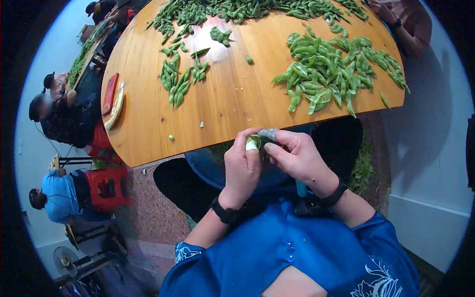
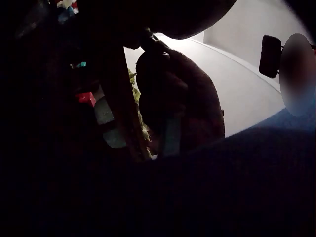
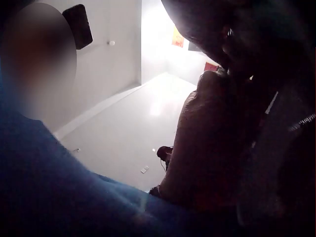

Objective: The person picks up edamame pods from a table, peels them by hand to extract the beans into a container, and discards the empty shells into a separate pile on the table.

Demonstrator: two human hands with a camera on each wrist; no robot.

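Note:
In the head view both hands meet at the table's near edge, above a blue basin (image 1: pixel 203 168). My left hand (image 1: pixel 239 171), with white tape round its thumb, pinches a green soybean pod (image 1: pixel 255 137). My right hand (image 1: pixel 301 152), its index fingertip wrapped in grey tape, pinches at the pod's other side, its thumb curled in toward the index finger. Fingers cover much of the pod. The wrist views are very dark and show mainly silhouettes of hands.
On the wooden table (image 1: pixel 222 99) a pile of light green pods (image 1: pixel 321 69) lies to the right. More pods (image 1: pixel 213 10) heap at the far side, with a small cluster (image 1: pixel 178 79) at left. A red phone (image 1: pixel 110 94) lies near the left edge. Other people sit around.

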